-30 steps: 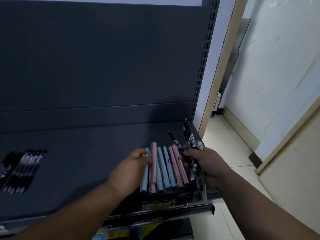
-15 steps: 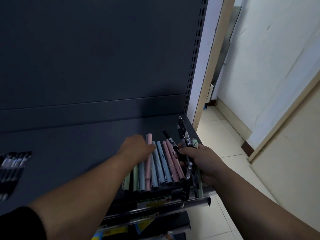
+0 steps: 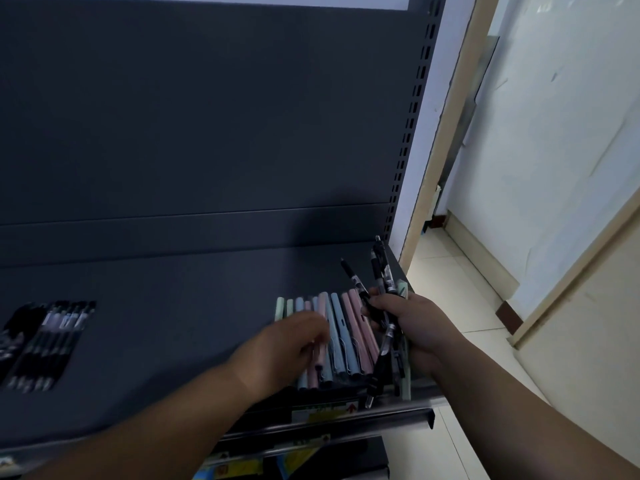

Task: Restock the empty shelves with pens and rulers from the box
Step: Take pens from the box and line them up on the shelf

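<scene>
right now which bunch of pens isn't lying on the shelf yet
The black bundle in the right hand, held upright at the right end of the shelf. The pastel row and the black row at far left lie flat.

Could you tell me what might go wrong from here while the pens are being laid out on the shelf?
1. The right hand grips a splayed bundle of black pens. One tip hangs past the front edge of the shelf and could slip to the floor.
2. The left hand is blurred over the pastel pens and may knock the row askew.
</scene>
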The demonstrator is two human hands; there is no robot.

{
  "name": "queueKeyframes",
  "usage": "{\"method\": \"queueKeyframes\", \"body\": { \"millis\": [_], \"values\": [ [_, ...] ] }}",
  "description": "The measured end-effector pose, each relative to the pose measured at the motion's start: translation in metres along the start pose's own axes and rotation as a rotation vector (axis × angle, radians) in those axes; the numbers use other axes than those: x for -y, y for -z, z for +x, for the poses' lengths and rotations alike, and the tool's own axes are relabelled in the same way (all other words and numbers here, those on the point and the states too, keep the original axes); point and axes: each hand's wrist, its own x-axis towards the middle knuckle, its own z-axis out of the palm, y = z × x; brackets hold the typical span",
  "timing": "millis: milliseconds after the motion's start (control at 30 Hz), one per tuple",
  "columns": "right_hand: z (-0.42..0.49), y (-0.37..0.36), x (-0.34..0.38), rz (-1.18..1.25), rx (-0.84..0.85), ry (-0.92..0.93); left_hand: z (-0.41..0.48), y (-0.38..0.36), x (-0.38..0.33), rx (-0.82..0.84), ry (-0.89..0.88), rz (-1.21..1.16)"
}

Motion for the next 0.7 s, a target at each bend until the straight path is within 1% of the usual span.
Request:
{"method": "queueKeyframes", "body": {
  "millis": [133,233,300,367,467,633,700],
  "values": [
    [0.002,-0.001,-0.002,-0.014,-0.001,-0.003,-0.008,-0.002,0.002,0.046,0.069,-0.013],
    [0.001,-0.001,-0.002,-0.015,0.000,-0.003,-0.011,-0.003,-0.001,0.076,0.160,-0.009],
    [0.001,0.001,-0.002,-0.017,0.001,-0.004,-0.015,-0.005,-0.003,0.155,0.226,0.028],
    [0.001,0.004,-0.004,-0.021,-0.002,-0.005,-0.016,-0.007,-0.005,0.209,0.234,0.074],
    [0.002,0.009,-0.007,-0.014,-0.016,-0.012,-0.013,-0.010,-0.005,0.178,0.244,0.085],
    [0.000,0.014,-0.010,-0.013,-0.017,-0.023,-0.005,-0.019,-0.005,0.065,0.261,0.053],
    [-0.001,0.015,-0.011,-0.023,-0.020,-0.021,0.000,-0.018,-0.010,0.067,0.298,0.047]
  ]
}}
